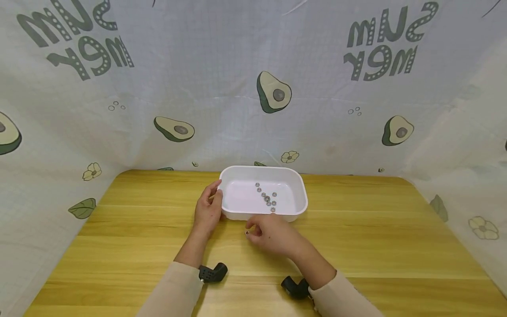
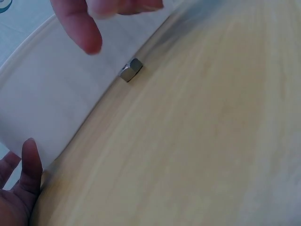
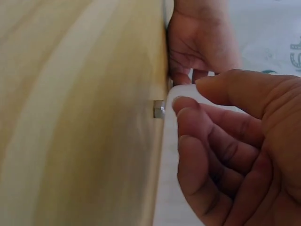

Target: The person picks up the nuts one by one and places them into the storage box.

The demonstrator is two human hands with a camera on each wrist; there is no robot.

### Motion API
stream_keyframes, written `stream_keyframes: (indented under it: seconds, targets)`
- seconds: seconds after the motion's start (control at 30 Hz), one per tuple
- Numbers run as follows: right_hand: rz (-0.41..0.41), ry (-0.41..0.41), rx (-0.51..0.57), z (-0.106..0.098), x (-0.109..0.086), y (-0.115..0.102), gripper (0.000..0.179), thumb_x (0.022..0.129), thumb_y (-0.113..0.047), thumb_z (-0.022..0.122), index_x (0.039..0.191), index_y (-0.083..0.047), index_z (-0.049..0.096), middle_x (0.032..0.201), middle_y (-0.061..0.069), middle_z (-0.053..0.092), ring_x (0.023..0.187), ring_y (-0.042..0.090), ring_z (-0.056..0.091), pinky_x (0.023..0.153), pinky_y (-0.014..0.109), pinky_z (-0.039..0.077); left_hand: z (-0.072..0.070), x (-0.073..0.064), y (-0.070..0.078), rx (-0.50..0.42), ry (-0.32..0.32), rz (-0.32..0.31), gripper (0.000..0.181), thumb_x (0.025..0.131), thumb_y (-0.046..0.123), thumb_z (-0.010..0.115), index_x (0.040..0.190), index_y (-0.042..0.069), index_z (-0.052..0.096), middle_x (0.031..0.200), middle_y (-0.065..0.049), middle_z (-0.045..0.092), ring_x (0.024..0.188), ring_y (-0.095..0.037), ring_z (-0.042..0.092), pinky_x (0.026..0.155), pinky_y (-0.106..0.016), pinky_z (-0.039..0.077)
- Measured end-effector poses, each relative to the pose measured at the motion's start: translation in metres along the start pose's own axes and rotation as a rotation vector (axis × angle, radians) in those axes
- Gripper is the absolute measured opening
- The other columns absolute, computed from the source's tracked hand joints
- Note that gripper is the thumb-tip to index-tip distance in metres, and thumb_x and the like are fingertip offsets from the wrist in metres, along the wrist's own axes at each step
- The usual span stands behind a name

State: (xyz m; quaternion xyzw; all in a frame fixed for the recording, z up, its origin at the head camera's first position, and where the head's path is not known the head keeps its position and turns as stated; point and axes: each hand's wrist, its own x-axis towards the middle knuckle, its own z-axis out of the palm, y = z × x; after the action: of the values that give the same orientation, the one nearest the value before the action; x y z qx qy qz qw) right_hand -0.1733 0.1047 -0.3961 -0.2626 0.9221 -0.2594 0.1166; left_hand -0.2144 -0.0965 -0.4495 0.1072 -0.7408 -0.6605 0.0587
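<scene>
A white plastic tray (image 1: 239,213) stands on the wooden table, with several small metal nuts (image 1: 267,199) scattered on its floor. Against the tray's left end rests my left hand (image 1: 207,210), with thumb and fingertips touching the outside wall. My right hand (image 1: 273,233) hovers just in front of the long near wall, fingers loosely bent and the thumb apart from them. A single hex nut (image 2: 130,69) lies on the table close beside the tray's base. In the right wrist view this nut (image 3: 159,109) is near the right fingertips, not between them.
Wooden table (image 1: 396,237) surface extends to both sides and in front of the tray. Behind it hangs a pale cloth (image 1: 222,110) printed with avocados and lettering, which also falls along the sides. Each wrist carries a black camera (image 1: 214,273).
</scene>
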Motion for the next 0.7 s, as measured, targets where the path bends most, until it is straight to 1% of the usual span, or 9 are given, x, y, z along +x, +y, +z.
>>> stream_keyframes:
  seconds: [0.03, 0.17, 0.3, 0.37, 0.53, 0.7]
  targets:
    - [-0.005, -0.007, -0.004, 0.002, 0.000, 0.001, 0.019, 0.092, -0.019, 0.073, 0.109, -0.009, 0.073, 0.071, -0.008, 0.062, 0.064, 0.007, 0.054, 0.065, 0.026, 0.047, 0.000, 0.000, 0.000, -0.001, 0.001, -0.001, 0.040, 0.105, 0.035, 0.050, 0.144, 0.031, 0.057, 0.141, -0.010, 0.056, 0.107, -0.030, 0.062, 0.062, -0.025, 0.054]
    - [-0.029, -0.015, -0.042, 0.008, 0.002, 0.005, 0.021, 0.090, -0.017, 0.074, 0.110, -0.010, 0.072, 0.072, -0.008, 0.061, 0.067, 0.007, 0.053, 0.067, 0.025, 0.047, 0.000, 0.000, 0.000, 0.002, 0.003, 0.004, 0.040, 0.105, 0.034, 0.050, 0.144, 0.030, 0.057, 0.141, -0.011, 0.057, 0.106, -0.029, 0.061, 0.061, -0.025, 0.053]
    - [-0.038, 0.001, -0.073, 0.011, 0.003, 0.007, 0.021, 0.090, -0.017, 0.075, 0.110, -0.011, 0.072, 0.071, -0.009, 0.058, 0.067, 0.007, 0.052, 0.068, 0.026, 0.045, 0.000, 0.001, 0.001, 0.000, 0.006, 0.008, 0.040, 0.105, 0.034, 0.050, 0.144, 0.031, 0.057, 0.140, -0.011, 0.057, 0.104, -0.029, 0.061, 0.061, -0.025, 0.053]
    - [-0.044, 0.014, -0.087, 0.012, 0.004, 0.007, 0.018, 0.089, -0.017, 0.075, 0.106, -0.012, 0.072, 0.072, -0.009, 0.058, 0.068, 0.007, 0.051, 0.068, 0.025, 0.045, 0.000, 0.001, 0.001, -0.002, 0.006, 0.007, 0.040, 0.105, 0.034, 0.050, 0.144, 0.031, 0.057, 0.140, -0.011, 0.057, 0.104, -0.028, 0.061, 0.061, -0.025, 0.053]
    - [-0.060, 0.025, -0.098, 0.013, 0.004, 0.008, 0.007, 0.089, -0.016, 0.075, 0.093, -0.016, 0.070, 0.072, -0.010, 0.058, 0.069, 0.006, 0.050, 0.067, 0.025, 0.044, 0.000, 0.000, 0.001, -0.004, 0.002, 0.007, 0.040, 0.105, 0.034, 0.050, 0.144, 0.029, 0.057, 0.140, -0.011, 0.057, 0.104, -0.028, 0.061, 0.061, -0.025, 0.053]
    - [-0.057, 0.019, -0.100, 0.014, 0.004, 0.009, 0.006, 0.088, -0.017, 0.076, 0.088, -0.017, 0.070, 0.072, -0.011, 0.058, 0.069, 0.006, 0.050, 0.067, 0.025, 0.044, 0.000, 0.000, 0.001, -0.005, 0.002, 0.014, 0.040, 0.105, 0.033, 0.050, 0.144, 0.029, 0.057, 0.140, -0.012, 0.057, 0.103, -0.028, 0.061, 0.061, -0.025, 0.053]
